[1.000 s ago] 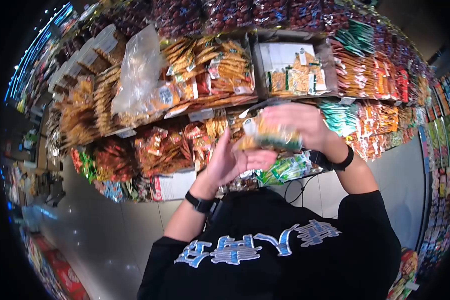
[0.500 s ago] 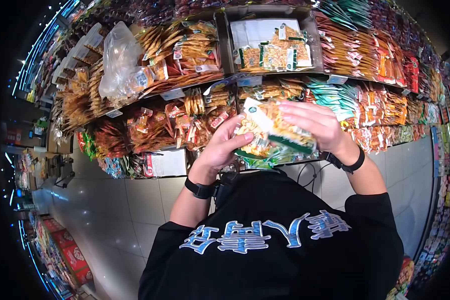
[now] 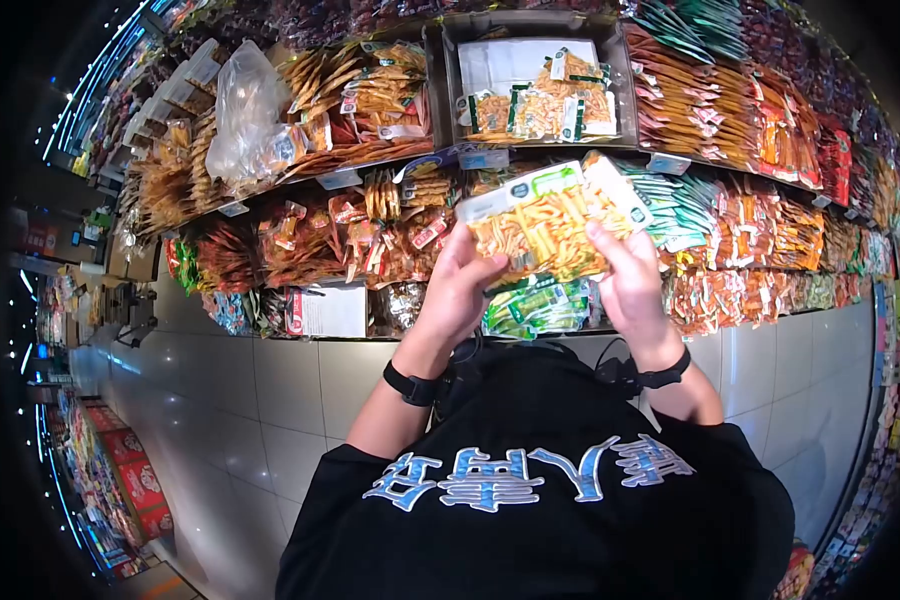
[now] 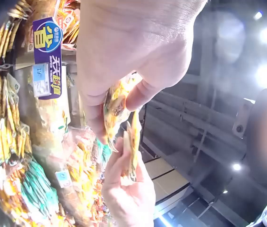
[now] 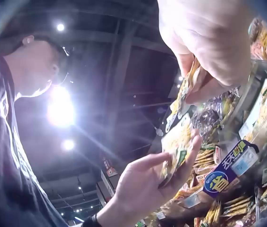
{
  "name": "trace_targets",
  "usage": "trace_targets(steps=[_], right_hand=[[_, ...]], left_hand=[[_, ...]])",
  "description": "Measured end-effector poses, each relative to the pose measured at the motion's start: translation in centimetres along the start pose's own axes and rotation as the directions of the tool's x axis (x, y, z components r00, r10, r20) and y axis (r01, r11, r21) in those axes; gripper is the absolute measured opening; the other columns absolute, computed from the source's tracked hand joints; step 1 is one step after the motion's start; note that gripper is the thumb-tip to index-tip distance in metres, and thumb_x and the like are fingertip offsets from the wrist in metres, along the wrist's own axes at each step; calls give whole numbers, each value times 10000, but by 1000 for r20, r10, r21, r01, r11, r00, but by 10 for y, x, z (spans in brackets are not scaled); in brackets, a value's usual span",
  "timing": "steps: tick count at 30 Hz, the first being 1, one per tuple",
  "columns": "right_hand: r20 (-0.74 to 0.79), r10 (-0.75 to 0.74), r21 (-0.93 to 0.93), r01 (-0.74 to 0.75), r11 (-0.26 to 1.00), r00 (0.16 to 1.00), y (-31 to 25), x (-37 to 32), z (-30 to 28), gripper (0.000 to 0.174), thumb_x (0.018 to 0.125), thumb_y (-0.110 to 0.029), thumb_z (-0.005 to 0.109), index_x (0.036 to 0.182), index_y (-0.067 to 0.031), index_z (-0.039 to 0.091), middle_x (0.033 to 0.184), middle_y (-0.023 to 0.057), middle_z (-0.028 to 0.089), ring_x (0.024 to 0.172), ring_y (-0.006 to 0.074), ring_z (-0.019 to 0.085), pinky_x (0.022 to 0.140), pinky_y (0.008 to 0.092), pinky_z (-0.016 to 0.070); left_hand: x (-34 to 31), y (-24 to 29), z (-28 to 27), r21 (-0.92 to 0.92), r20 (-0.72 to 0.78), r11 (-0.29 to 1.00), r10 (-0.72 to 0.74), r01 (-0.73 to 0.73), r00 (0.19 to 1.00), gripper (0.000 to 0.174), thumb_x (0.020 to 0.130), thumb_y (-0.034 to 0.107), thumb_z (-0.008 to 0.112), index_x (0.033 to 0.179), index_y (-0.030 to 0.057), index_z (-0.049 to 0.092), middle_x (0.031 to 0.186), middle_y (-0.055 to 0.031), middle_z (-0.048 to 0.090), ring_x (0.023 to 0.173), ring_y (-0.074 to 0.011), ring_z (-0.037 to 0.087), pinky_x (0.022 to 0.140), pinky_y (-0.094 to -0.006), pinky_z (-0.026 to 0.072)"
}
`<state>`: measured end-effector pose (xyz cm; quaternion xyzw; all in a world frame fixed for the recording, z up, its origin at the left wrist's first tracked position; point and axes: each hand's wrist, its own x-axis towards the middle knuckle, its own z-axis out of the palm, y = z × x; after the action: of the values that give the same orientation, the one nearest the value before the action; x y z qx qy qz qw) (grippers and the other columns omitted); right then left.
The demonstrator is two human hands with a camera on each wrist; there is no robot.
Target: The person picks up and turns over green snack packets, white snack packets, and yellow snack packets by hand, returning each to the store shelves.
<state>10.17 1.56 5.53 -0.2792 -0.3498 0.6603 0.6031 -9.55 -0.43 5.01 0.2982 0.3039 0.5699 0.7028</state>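
Observation:
Both hands hold clear snack packets with yellow, stick-like pieces, white top strips and green lower edges. My left hand (image 3: 460, 290) pinches the left snack packets (image 3: 505, 225), thumb on the front. On the other side my right hand (image 3: 630, 285) pinches the right snack packets (image 3: 600, 195), thumb also across the front. The two bundles overlap in the head view. Seen edge-on in the left wrist view, the left bundle (image 4: 114, 111) is above the right one (image 4: 132, 149). In the right wrist view, the left palm faces up beneath its packets (image 5: 176, 156).
Ahead, a grey display bin (image 3: 450, 85) holds similar packets on white card. Green-and-white packets (image 3: 540, 308) lie below the hands. A clear plastic bag (image 3: 245, 110) lies on the left shelf. A purple price sign (image 5: 225, 172) juts from the shelf edge.
The right hand has gone from lying over the packets to pinching them at their right side. The packets have lifted and spread into two overlapping bundles, their fronts now facing the head camera.

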Motion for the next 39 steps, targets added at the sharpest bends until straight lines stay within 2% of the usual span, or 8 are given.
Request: trace_targets(steps=[9, 12, 15, 17, 23, 27, 32, 39], right_hand=[[-38, -84, -128, 78, 989, 996, 9, -14, 19, 428, 860, 65, 647, 1270, 63, 521, 1167, 107, 645, 1046, 153, 627, 935, 308, 493], [-71, -279, -297, 247, 922, 958, 7, -13, 17, 380, 865, 24, 664, 1230, 45, 560, 1143, 120, 663, 1015, 202, 651, 897, 334, 514], [491, -521, -738, 651, 177, 698, 1, -14, 8, 343, 839, -14, 691, 1172, 16, 611, 1117, 140, 676, 979, 270, 667, 865, 369, 530], [680, -385, -648, 757, 83, 624, 3, -17, 18, 402, 722, -69, 734, 1111, -13, 646, 1097, 145, 676, 951, 325, 659, 872, 406, 529], [650, -300, -608, 715, 345, 698, 5, -27, 19, 345, 783, -82, 711, 1108, 2, 630, 1121, 161, 655, 954, 342, 650, 872, 394, 518], [183, -150, -320, 203, 925, 972, -3, -38, 15, 369, 872, -41, 688, 1201, 33, 537, 1148, 120, 644, 1001, 179, 644, 883, 330, 515], [244, 147, -418, -32, 908, 958, -17, -9, 8, 415, 883, 9, 664, 1264, 45, 503, 1185, 107, 630, 1069, 155, 613, 958, 297, 474], [149, 96, -305, -47, 951, 984, -6, -3, 4, 346, 903, 7, 647, 1225, 55, 529, 1155, 135, 653, 1064, 161, 629, 923, 290, 504]], left_hand=[[-7, -17, 3, -1, -65, 1000, -28, 28, 997, 343, 945, 24, 590, 1280, 13, 516, 1205, -98, 642, 1092, -175, 635, 946, -324, 526], [-8, -22, 1, 28, -101, 1000, 6, -4, 995, 365, 984, 80, 545, 1332, 6, 461, 1277, -117, 592, 1154, -186, 600, 987, -349, 503], [-12, -30, 3, -133, 1, 991, 12, -12, 1000, 397, 1035, 195, 456, 1383, 8, 421, 1336, -132, 541, 1222, -208, 551, 1051, -390, 447], [-12, -32, 10, -232, 156, 973, 34, 3, 987, 475, 1062, 302, 345, 1419, -10, 380, 1383, -144, 502, 1258, -240, 520, 1094, -414, 394], [-9, -39, -3, -231, 148, 968, -61, 95, 987, 464, 1052, 272, 376, 1374, -58, 423, 1316, -169, 571, 1191, -254, 582, 1045, -392, 449], [-14, -27, 5, -99, 27, 995, 8, -6, 1000, 373, 1014, 151, 482, 1328, -51, 481, 1251, -155, 618, 1132, -222, 617, 988, -368, 498], [-12, -27, 3, -52, 25, 999, 4, -3, 1000, 344, 982, 87, 551, 1297, -41, 499, 1215, -123, 634, 1085, -180, 633, 933, -327, 529], [-11, -31, 0, 31, -21, 999, -6, 6, 1000, 343, 969, 103, 586, 1280, -27, 521, 1198, -95, 638, 1062, -151, 628, 917, -313, 524]])
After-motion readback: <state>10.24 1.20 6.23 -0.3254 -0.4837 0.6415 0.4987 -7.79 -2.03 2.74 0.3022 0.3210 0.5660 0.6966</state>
